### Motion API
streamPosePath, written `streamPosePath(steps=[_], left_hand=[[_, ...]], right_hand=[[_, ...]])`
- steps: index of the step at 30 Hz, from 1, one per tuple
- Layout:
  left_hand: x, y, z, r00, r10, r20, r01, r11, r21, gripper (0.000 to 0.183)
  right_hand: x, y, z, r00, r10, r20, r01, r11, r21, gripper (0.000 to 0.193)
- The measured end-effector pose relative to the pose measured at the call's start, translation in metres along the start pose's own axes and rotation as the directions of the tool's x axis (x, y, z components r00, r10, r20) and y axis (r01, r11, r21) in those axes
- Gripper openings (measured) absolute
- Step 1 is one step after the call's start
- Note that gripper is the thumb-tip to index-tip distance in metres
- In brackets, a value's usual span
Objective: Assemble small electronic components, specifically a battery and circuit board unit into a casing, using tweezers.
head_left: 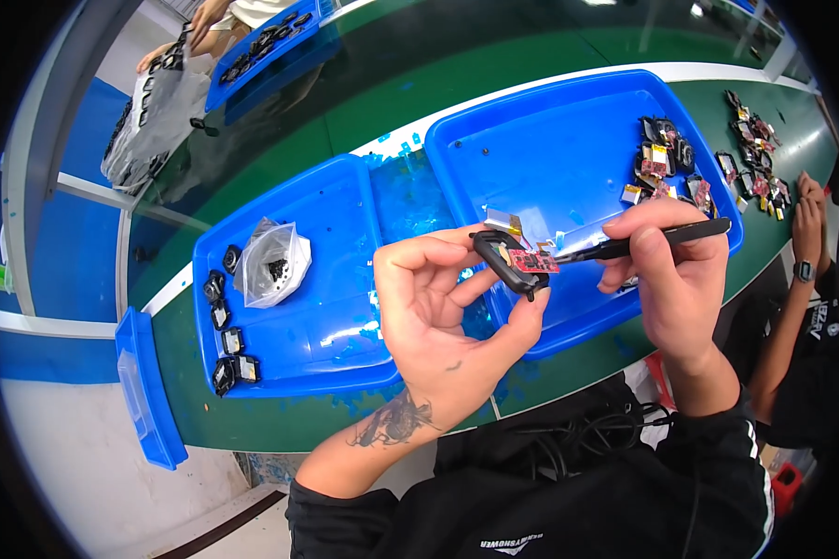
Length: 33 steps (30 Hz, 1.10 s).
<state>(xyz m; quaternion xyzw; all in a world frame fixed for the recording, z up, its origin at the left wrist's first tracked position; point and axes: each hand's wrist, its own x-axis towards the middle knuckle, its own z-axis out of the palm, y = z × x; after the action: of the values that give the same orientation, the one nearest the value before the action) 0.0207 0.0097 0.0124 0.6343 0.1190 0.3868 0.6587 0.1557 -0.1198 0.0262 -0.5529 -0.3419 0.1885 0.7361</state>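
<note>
Between the thumb and fingers of my left hand (447, 326) is a black watch case (500, 264), tilted and open. A red circuit board (535, 262) sits at the case, with a silver battery (503, 221) sticking up beside it on thin wires. My right hand (678, 279) is closed round black tweezers (639, 244), held like a pen. Their tip reaches the edge of the red board; whether it grips anything there I cannot make out. Both hands are above the right blue tray (541, 140).
Several watch parts with red boards (662, 158) lie at that tray's right side. More parts (757, 154) are heaped on the green table (373, 79). The left blue tray (345, 279) holds a plastic bag of small black pieces (275, 265) and several cases (219, 312). Other people's hands (811, 219) show at both sides.
</note>
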Motion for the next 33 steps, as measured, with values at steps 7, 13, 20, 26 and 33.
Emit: streamPosePath(steps=[7, 13, 20, 26, 33], left_hand=[[0.001, 0.000, 0.001, 1.000, 0.003, 0.009, -0.003, 1.000, -0.012, 0.061], [-0.001, -0.001, -0.002, 0.999, 0.045, 0.021, -0.044, 0.998, -0.041, 0.060], [-0.003, -0.004, 0.000, 0.997, 0.073, 0.029, -0.073, 0.997, -0.002, 0.061], [-0.002, -0.005, 0.000, 0.996, 0.088, 0.001, -0.088, 0.994, 0.068, 0.061], [-0.002, -0.005, 0.000, 0.992, 0.120, 0.027, -0.121, 0.992, 0.046, 0.060]], right_hand=[[-0.001, -0.001, -0.003, 1.000, 0.009, 0.020, -0.009, 1.000, -0.013, 0.012], [0.000, -0.004, 0.002, 0.997, -0.036, 0.071, 0.038, 0.999, -0.032, 0.008], [0.009, -0.014, -0.002, 0.943, -0.260, 0.210, 0.317, 0.894, -0.316, 0.009], [0.018, -0.018, -0.003, 0.901, -0.308, 0.305, 0.411, 0.830, -0.376, 0.009], [0.019, -0.020, -0.003, 0.871, -0.320, 0.373, 0.463, 0.791, -0.401, 0.013]])
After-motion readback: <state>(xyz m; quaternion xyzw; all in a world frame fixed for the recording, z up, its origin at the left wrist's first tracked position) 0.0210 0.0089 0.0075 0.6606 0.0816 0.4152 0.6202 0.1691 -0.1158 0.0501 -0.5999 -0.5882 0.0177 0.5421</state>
